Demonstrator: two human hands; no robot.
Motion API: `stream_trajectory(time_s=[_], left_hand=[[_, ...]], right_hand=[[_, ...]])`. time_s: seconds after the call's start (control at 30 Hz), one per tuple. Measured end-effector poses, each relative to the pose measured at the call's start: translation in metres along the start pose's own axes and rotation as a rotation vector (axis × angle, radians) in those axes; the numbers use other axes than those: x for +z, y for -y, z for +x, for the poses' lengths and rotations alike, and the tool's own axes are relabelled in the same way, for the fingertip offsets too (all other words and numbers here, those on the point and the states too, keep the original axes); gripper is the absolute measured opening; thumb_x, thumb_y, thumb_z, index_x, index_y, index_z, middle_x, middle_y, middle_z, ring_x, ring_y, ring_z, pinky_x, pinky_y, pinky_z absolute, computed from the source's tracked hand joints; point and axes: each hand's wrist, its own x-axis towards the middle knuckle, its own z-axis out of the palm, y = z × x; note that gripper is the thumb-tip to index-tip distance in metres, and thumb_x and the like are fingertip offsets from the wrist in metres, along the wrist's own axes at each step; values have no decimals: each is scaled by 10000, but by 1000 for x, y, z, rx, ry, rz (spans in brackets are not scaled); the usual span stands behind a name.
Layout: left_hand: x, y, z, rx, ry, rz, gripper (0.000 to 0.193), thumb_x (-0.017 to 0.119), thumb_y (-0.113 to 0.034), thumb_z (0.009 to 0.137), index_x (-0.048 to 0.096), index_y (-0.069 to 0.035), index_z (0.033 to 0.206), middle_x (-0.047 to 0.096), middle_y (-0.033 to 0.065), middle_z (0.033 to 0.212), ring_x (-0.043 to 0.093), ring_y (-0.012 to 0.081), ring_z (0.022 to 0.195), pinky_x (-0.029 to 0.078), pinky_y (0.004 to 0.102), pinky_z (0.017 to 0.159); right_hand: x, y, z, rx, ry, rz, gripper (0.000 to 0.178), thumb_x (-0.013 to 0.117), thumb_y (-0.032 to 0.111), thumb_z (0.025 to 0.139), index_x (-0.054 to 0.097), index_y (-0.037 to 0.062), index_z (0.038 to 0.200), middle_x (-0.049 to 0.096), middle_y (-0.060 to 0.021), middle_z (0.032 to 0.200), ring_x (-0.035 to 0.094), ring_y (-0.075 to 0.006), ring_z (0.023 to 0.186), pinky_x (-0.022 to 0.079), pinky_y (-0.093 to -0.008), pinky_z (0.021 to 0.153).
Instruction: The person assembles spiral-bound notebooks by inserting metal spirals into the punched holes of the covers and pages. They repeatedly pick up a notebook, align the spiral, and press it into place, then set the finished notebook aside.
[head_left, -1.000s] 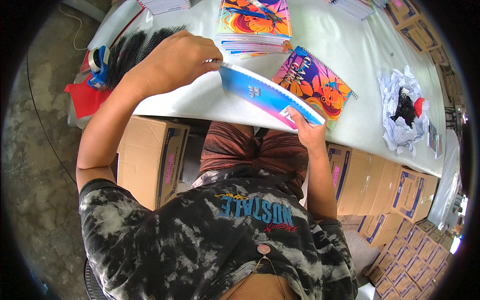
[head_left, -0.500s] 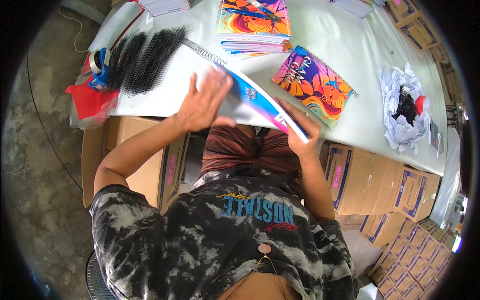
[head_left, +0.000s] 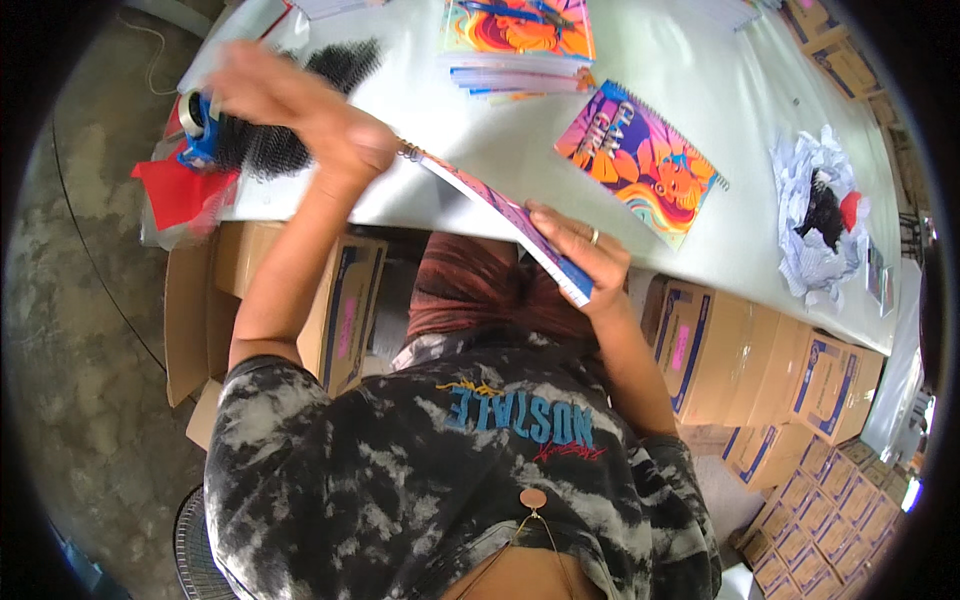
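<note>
My right hand [head_left: 588,252] grips the near right end of a notebook [head_left: 490,200], held tilted and seen nearly edge-on above the table's front edge. A short bit of wire coil [head_left: 408,150] shows at the notebook's far left end, beside my left wrist. Blurred by motion, my left hand [head_left: 300,110] is raised with its fingers stretched out and nothing visible in them. It passes over a pile of black spiral binding coils [head_left: 265,148] and hides part of it. A spiral-bound notebook with a colourful cover [head_left: 645,165] lies flat to the right.
A stack of notebooks [head_left: 520,78] with blue-handled pliers [head_left: 525,14] on top stands at the back. Left are a blue tape dispenser [head_left: 199,145] and a red sheet [head_left: 188,200]. Crumpled paper [head_left: 790,175] lies right. Cardboard boxes [head_left: 735,345] stand under the white-covered table [head_left: 740,110].
My left hand has swung up and leftward from the notebook's end to over the black coils. The notebook has turned more edge-on in my right hand. The long coil stretch is no longer visible.
</note>
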Motion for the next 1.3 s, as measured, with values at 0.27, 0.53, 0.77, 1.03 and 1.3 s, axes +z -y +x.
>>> stream_trajectory(time_s=[0.27, 0.53, 0.77, 1.03, 1.3], left_hand=[[-24, -98, -5, 181, 391, -47, 1293, 406, -861, 582, 76, 114, 1364, -2, 384, 1395, 18, 536, 1298, -88, 601, 1009], [-16, -104, 12, 105, 271, -141, 1128, 496, -757, 658, 213, 104, 1329, 258, 340, 1338, 249, 401, 1281, 189, 514, 1045], [-15, -118, 21, 564, 129, -279, 1044, 500, -714, 719, 284, 131, 1293, 302, 342, 1325, 308, 423, 1254, 144, 629, 1018], [-19, -129, 2, 260, 361, -265, 1078, 423, -785, 687, 321, 105, 1287, 280, 319, 1329, 277, 514, 1212, 202, 672, 947], [4, -140, 7, 91, 252, -386, 1080, 393, -804, 676, 300, 37, 1345, 248, 292, 1357, 174, 464, 1289, 21, 597, 1042]], right_hand=[[2, 0, -3, -28, -5, 21, 292, 647, 25, 732, 632, -37, 1017, 648, -200, 967, 653, -291, 888, 518, -323, 755], [3, -7, 0, -19, -27, 53, 303, 655, 20, 723, 635, -35, 1020, 649, -196, 973, 654, -279, 887, 513, -329, 775], [0, -4, 2, -39, 1, -29, 283, 549, -13, 759, 621, -61, 1029, 646, -203, 990, 650, -296, 909, 514, -347, 779], [1, -12, 2, -48, -69, -72, 341, 658, 21, 715, 614, -33, 1049, 642, -186, 996, 653, -282, 888, 519, -337, 760], [12, -12, -1, 34, -92, -44, 381, 646, 6, 705, 610, -7, 1083, 637, -168, 1032, 643, -281, 913, 510, -325, 766]])
